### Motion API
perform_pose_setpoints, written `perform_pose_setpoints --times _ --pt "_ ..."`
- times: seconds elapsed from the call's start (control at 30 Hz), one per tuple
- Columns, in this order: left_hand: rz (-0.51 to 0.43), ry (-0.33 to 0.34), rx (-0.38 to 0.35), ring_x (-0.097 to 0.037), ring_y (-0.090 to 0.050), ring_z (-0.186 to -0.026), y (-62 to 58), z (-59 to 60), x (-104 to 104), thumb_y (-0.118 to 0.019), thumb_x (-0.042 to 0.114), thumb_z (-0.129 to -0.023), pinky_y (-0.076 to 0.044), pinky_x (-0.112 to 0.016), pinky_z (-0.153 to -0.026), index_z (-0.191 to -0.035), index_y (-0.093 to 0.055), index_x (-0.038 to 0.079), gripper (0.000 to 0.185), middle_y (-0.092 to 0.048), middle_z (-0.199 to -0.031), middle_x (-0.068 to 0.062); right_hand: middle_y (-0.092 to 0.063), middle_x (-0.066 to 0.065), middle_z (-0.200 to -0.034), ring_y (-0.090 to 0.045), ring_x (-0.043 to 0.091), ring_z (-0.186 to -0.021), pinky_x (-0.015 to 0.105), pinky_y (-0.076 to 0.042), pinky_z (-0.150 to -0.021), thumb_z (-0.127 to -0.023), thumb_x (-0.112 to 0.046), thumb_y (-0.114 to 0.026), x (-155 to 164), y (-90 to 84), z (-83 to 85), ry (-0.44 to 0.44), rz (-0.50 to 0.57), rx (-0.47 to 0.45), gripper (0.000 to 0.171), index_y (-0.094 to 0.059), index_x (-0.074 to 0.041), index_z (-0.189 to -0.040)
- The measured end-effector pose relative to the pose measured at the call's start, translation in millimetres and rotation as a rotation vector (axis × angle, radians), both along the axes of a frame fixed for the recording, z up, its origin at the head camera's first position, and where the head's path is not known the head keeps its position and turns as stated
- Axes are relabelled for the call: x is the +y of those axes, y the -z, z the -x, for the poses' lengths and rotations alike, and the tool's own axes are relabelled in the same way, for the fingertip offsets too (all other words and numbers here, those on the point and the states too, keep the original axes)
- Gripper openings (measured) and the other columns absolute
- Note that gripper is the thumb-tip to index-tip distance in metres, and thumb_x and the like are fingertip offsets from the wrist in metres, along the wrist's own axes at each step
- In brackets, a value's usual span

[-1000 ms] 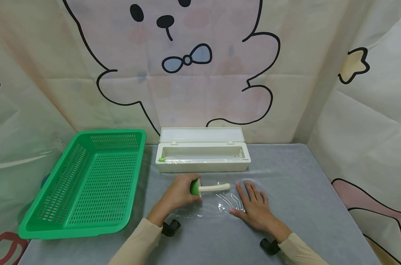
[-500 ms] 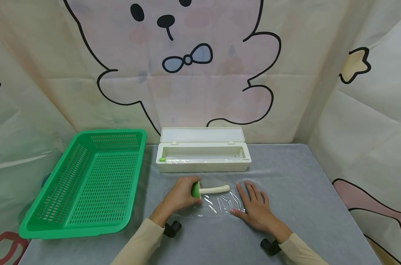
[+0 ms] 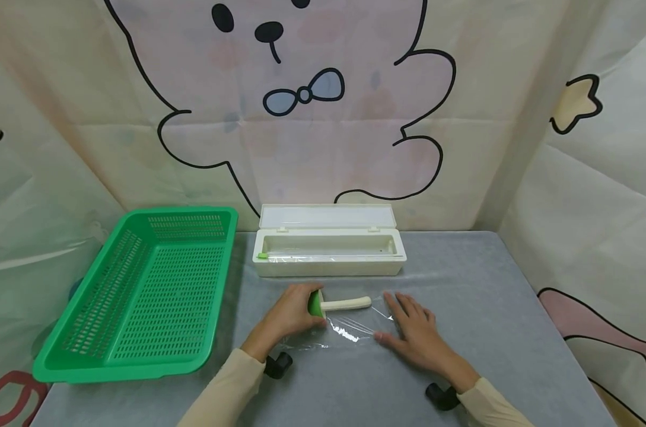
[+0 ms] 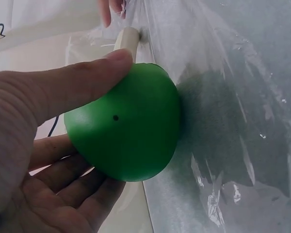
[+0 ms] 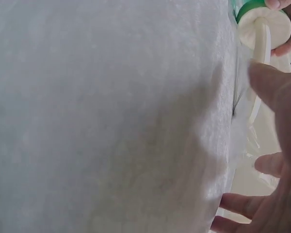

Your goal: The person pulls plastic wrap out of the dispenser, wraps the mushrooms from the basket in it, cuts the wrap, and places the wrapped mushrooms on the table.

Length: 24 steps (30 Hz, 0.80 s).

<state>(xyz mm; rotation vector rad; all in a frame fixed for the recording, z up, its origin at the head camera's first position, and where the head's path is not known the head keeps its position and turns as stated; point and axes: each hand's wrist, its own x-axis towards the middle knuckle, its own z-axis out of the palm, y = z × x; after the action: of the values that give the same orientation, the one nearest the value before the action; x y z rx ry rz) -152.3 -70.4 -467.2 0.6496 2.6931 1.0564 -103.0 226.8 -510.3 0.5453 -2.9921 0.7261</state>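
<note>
A toy mushroom [image 3: 346, 304] with a green cap and a long cream stem lies sideways over a sheet of clear plastic film [image 3: 349, 333]. My left hand [image 3: 293, 311] grips its cap between thumb and fingers; the left wrist view shows the rounded green top [image 4: 131, 126] with a small dark dot. The stem points toward my right hand [image 3: 416, 332], which is at the film's right edge with thumb and fingers spread apart. In the right wrist view, the right thumb [image 5: 269, 82] is close to the stem. Creases in the film run toward that thumb.
Behind the hands stands a white cling film box [image 3: 330, 268] with its lid raised and a green slider at its left end. A green perforated basket [image 3: 229, 284] occupies the left side of the grey table [image 3: 461, 279]. Printed curtains [image 3: 312, 154] surround the table.
My right hand has shifted slightly rightward, and its fingers look less flat. The film's creases now run toward its thumb. My left hand keeps its grip on the mushroom in nearly the same place.
</note>
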Motion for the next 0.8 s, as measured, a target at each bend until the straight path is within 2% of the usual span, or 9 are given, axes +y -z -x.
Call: perform_pose_setpoints --times 0.23,0.43,0.63,0.8 --pt "0.015 -0.009 -0.023 -0.025 -0.059 -0.099 -1.8 1.0 0.5 -0.094 0.016 -0.073 -0.052 -0.039 -0.081 -0.135 -0.059 -0.007 0.074 -0.065 -0.127 -0.019 -0.052 0.019 -0.141 -0.048 0.040 -0.130 0.067 -0.030 -0.098 -0.091 -0.039 -0.077 2.9 1.3 0.7 -0.011 0.072 0.066 0.071 -0.050 -0.006 -0.148" --pt "-0.021 -0.050 0.004 -0.033 -0.060 -0.115 -3.4 -3.4 -4.7 -0.094 0.019 -0.073 -0.051 -0.046 -0.092 -0.137 -0.057 -0.005 0.077 -0.062 -0.134 -0.021 -0.057 0.017 -0.132 -0.055 0.040 -0.121 0.064 -0.031 -0.096 -0.088 -0.031 -0.081 0.7 0.5 0.4 0.008 0.123 0.104 0.051 -0.064 -0.007 -0.131" --pt "-0.076 -0.131 0.027 -0.037 -0.055 -0.128 -7.1 -16.3 -19.1 -0.093 0.023 -0.075 -0.047 -0.052 -0.104 -0.139 -0.058 -0.002 0.077 -0.060 -0.138 -0.018 -0.061 0.003 -0.113 -0.060 0.028 -0.106 0.060 -0.042 -0.090 -0.085 -0.026 -0.084 -0.1 0.0 -0.4 -0.025 0.161 0.161 0.035 -0.073 -0.011 -0.114" --pt "-0.084 -0.175 0.066 -0.039 -0.054 -0.128 -5.6 -29.7 -36.7 -0.093 0.016 -0.074 -0.046 -0.055 -0.104 -0.135 -0.060 -0.003 0.072 -0.061 -0.136 -0.018 -0.061 -0.006 -0.103 -0.058 0.017 -0.098 0.047 -0.047 -0.082 -0.076 -0.029 -0.091 2.6 2.0 -1.5 -0.115 0.163 0.223 0.035 -0.075 -0.016 -0.104"
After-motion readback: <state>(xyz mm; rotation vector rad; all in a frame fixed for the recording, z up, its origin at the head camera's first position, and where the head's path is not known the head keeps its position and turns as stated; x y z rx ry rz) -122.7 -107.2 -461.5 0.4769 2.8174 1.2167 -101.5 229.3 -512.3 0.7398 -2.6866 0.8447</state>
